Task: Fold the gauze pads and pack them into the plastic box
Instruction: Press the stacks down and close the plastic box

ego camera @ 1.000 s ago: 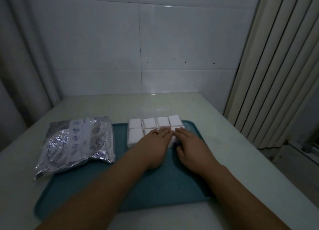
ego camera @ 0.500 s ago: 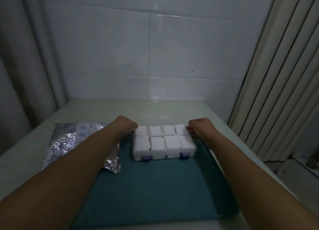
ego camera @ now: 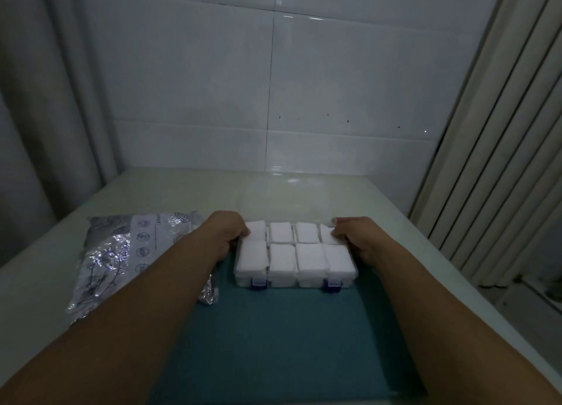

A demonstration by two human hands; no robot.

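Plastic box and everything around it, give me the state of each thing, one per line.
Plastic box: on the tray, all eight compartments filled, lid swung open behind
Gauze pads: folded, packed in
Blue latches: undone
Foil pouch: lying flat
Left hand: gripping box's far-left corner
Right hand: gripping far-right corner

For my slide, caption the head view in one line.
Both hands, left hand and right hand, grasp the far corners of the gauze-filled plastic box on the teal tray.
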